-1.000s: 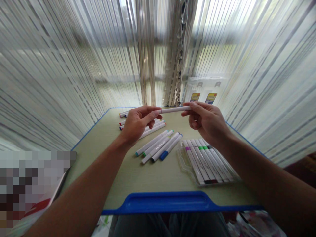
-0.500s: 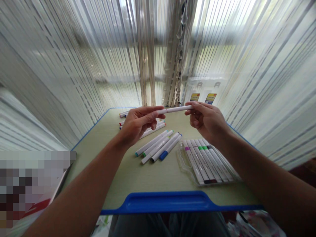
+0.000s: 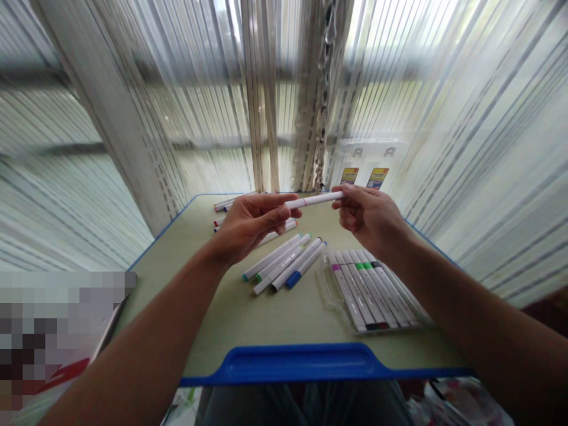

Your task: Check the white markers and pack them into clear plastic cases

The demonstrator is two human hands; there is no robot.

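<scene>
A slim white marker (image 3: 317, 199) with a thin reddish band is held level above the table, between both hands. My left hand (image 3: 255, 223) pinches its left end between thumb and fingers. Its right end is gripped by the fingertips of my right hand (image 3: 366, 213). Below the hands lies a loose group of white markers (image 3: 284, 263) with blue, green, teal and black ends. To the right, a clear plastic case (image 3: 331, 296) holds a row of several white markers (image 3: 368, 290) with purple, green and dark bands. More markers (image 3: 219, 207) lie behind my left hand, partly hidden by it.
The pale table (image 3: 266, 319) has a blue edge and a blue front tray (image 3: 302, 362). A clear upright package (image 3: 368, 154) with yellow labels stands at the back right. String curtains (image 3: 199, 106) hang behind. A blurred-out patch (image 3: 53, 331) covers the lower left.
The marker's left end has shifted slightly right and down, and my left hand has moved a little with it. My right hand has barely moved. The curtain at left hangs differently.
</scene>
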